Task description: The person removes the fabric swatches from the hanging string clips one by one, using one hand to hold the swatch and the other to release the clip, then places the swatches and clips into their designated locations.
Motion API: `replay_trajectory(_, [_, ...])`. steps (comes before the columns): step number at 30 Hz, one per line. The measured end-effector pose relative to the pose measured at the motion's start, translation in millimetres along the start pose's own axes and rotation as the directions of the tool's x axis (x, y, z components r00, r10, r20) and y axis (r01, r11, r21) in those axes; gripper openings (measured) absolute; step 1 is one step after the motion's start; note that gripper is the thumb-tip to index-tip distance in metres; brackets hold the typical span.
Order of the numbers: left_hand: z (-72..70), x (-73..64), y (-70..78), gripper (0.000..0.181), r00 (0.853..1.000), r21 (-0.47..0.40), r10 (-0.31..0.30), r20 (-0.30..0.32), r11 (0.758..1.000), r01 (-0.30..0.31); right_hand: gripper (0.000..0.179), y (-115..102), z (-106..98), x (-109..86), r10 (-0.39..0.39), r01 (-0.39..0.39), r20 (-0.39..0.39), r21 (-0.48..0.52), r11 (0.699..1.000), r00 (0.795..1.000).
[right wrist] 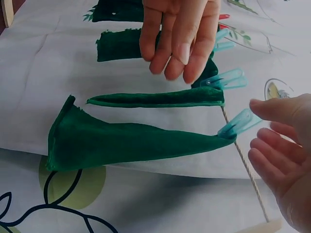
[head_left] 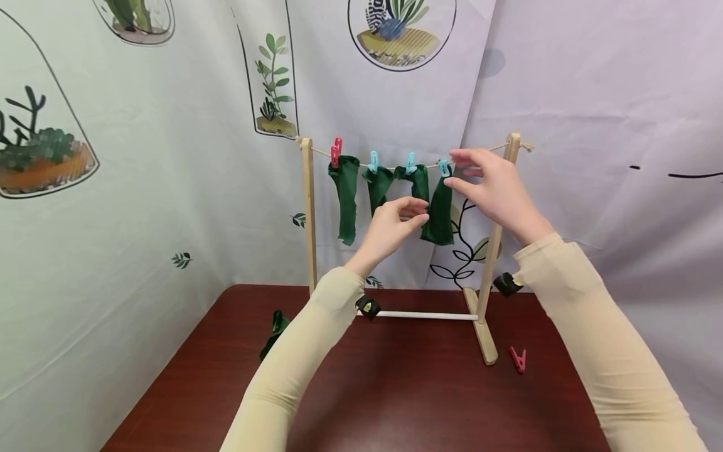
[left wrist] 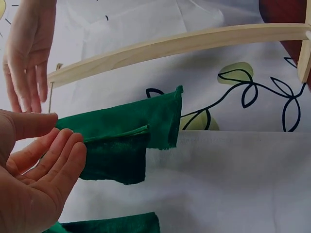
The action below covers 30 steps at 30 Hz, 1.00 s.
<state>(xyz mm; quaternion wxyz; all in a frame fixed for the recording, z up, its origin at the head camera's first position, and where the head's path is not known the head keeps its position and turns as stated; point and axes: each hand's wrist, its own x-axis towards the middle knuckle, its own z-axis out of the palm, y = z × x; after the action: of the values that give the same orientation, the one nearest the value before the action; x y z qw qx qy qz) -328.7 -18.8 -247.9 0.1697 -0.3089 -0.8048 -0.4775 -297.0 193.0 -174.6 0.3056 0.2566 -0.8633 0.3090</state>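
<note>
Several green cloth strips hang from a cord on a wooden rack. The rightmost green cloth is held at its top by a light-blue clothespin. My right hand is beside that clothespin, thumb and fingers spread apart on either side of its handles, gripping nothing. My left hand hovers in front of the hanging cloths, fingers loosely bent, with nothing pinched. In the left wrist view its fingertips overlap the cloth edge; whether they touch it I cannot tell. Another blue clothespin clips the neighbouring cloth.
A red clothespin clips the leftmost cloth. On the brown table, another red clothespin lies right of the rack's wooden foot. A crumpled green cloth lies at left, partly behind my left sleeve. A patterned curtain hangs behind.
</note>
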Motion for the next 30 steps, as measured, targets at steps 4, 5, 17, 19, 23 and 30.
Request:
replay_trajectory(4, [2.8,4.2,-2.0,0.027,1.000,-0.015,-0.005,-0.008,1.000,0.004,0.051,0,0,7.9,0.016,-0.015,-0.003,0.032,0.999,1.000])
replay_trajectory(5, [3.4,5.0,-2.3,0.027,1.000,-0.021,-0.006,-0.009,1.000,0.005,0.051,0,-1,9.7,0.020,-0.020,0.001,0.033,0.999,1.000])
replay_trajectory(17, [10.6,16.4,4.6,0.029,0.999,-0.023,0.012,-0.035,1.000,-0.013,0.049,-1,-5,23.7,0.015,-0.018,0.040,0.070,0.997,0.999])
replay_trajectory(19, [12.2,18.1,4.9,0.029,0.999,-0.009,0.019,-0.037,1.000,-0.019,0.054,0,-7,22.7,0.029,-0.035,0.074,0.080,0.996,0.997])
replay_trajectory(23, [14.3,19.7,5.0,0.028,0.999,0.007,0.021,-0.037,1.000,-0.021,0.060,2,-8,19.7,0.039,-0.051,0.155,0.073,0.996,0.987])
replay_trajectory(30, [15.6,20.4,5.5,0.028,0.999,0.010,0.012,-0.047,1.000,-0.012,0.053,4,-8,19.6,0.014,-0.021,0.170,0.038,0.999,0.985])
